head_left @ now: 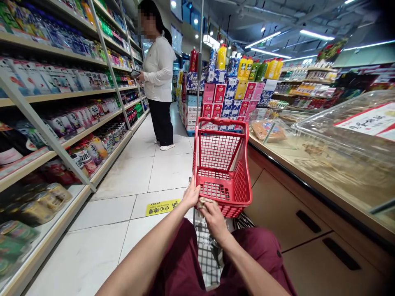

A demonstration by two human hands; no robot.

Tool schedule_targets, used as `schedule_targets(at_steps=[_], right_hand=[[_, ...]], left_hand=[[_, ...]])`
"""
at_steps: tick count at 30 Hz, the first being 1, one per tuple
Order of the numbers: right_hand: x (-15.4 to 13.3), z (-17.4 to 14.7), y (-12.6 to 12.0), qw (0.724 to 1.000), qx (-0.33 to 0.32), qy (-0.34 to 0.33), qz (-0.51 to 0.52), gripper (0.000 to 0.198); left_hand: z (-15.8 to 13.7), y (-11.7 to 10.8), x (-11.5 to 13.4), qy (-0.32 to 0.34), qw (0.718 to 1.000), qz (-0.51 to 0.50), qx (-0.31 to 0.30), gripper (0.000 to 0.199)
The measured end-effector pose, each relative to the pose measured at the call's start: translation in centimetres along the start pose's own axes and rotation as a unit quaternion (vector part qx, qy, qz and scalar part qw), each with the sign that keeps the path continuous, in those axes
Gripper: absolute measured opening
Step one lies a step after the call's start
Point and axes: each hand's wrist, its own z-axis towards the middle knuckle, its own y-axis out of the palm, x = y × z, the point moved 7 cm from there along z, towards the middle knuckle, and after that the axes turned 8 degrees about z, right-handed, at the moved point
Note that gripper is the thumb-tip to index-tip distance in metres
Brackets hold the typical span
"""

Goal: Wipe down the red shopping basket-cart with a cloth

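Observation:
A red shopping basket cart (222, 181) stands right in front of my knees, its grid sides and floor bare inside. My left hand (191, 192) is closed on its near left corner. Bunched in my right hand (214, 218) is a crumpled pale cloth (203, 203), which touches the near rim beside my left hand. The right fingertips are bent over the cloth. Below the basket, a grey checked surface (207, 250) shows between my knees, partly hidden by my forearm.
Drink shelves (74, 94) line the left side. A person in a white top (159, 70) stands in the aisle. Stacked drink cartons (228, 98) rise behind the cart. A counter with clear covers (308, 156) runs close along the right. A yellow floor sticker (162, 206) lies left of the cart.

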Motion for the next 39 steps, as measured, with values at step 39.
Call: schedule_targets(at_steps=[39], right_hand=[[7.0,-5.4,-9.0,0.979,0.188,0.077,0.021,0.02]], left_hand=[[-7.5,3.0,4.4,0.25,0.924,0.271,0.104,0.056]])
